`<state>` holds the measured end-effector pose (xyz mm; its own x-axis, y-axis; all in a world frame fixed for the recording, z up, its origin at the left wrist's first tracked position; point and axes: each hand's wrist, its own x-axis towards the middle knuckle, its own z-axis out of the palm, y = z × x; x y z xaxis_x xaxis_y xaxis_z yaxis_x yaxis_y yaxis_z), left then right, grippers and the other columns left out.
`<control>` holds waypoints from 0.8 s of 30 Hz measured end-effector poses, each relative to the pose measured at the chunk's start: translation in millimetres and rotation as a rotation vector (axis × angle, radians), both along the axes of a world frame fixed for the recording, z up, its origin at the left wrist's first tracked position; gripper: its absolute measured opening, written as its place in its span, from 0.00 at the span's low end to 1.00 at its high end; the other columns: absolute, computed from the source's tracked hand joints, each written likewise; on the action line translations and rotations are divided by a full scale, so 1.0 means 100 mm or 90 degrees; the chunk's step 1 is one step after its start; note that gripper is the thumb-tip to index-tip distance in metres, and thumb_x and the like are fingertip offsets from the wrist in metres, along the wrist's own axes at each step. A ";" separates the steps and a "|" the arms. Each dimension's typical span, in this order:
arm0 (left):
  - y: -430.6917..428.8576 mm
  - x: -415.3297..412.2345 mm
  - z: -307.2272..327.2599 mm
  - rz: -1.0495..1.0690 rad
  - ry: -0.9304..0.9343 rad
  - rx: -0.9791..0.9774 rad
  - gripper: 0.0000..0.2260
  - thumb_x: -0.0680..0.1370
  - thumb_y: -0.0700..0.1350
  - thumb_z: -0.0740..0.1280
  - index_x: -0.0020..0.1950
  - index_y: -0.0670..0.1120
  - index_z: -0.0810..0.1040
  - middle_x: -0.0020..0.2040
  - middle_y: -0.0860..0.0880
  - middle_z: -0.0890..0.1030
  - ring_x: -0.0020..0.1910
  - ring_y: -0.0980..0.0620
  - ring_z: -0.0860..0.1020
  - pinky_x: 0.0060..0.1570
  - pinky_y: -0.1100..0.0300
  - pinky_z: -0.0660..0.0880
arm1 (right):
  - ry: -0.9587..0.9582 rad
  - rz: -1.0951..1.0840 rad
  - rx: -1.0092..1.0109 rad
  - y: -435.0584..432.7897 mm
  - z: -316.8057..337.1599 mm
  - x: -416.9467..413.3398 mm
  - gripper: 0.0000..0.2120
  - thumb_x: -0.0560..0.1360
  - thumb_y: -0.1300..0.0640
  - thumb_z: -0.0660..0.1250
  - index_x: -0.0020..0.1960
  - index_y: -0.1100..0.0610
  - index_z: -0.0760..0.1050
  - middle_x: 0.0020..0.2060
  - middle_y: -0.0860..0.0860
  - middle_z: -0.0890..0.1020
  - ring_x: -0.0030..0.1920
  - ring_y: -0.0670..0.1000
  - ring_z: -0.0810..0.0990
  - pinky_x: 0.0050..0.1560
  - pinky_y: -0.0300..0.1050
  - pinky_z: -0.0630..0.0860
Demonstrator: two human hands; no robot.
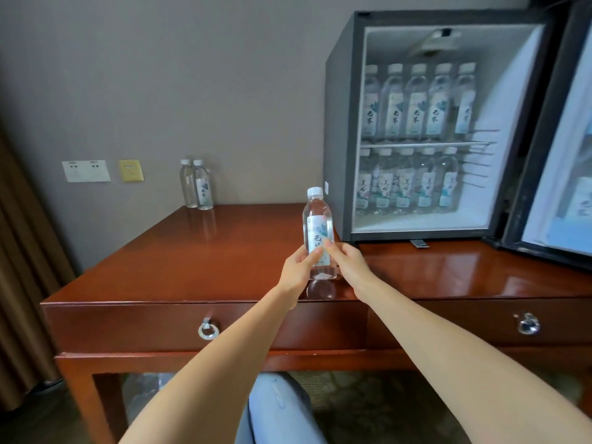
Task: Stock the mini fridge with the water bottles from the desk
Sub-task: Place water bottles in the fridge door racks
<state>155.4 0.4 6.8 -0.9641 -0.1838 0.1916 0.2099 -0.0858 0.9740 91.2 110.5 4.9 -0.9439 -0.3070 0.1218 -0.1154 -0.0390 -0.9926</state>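
Observation:
A clear water bottle with a white cap and a pale label stands upright near the front edge of the brown wooden desk. My left hand grips its lower left side and my right hand grips its lower right side. Two more bottles stand side by side at the desk's back left, against the wall. The black mini fridge sits on the desk at the right with its door swung open. Several bottles fill its upper shelf and its floor.
Two drawers with ring pulls face me under the desktop. Wall sockets and a yellow plate sit on the grey wall at left. A brown curtain hangs at far left. My knee shows below.

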 end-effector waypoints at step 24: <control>2.02 -0.97 -0.06 -0.311 0.035 -0.034 0.16 0.82 0.44 0.61 0.69 0.43 0.72 0.54 0.43 0.82 0.43 0.54 0.83 0.39 0.65 0.78 | 0.038 -0.288 0.050 2.25 0.04 -0.28 0.13 0.79 0.49 0.65 0.59 0.54 0.79 0.51 0.54 0.85 0.51 0.53 0.84 0.51 0.47 0.82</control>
<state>58.7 202.2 1.3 -0.9237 0.2981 0.2408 0.2082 -0.1370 0.9684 62.7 335.6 8.8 -0.9773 0.1231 0.1726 -0.1602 0.1039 -0.9816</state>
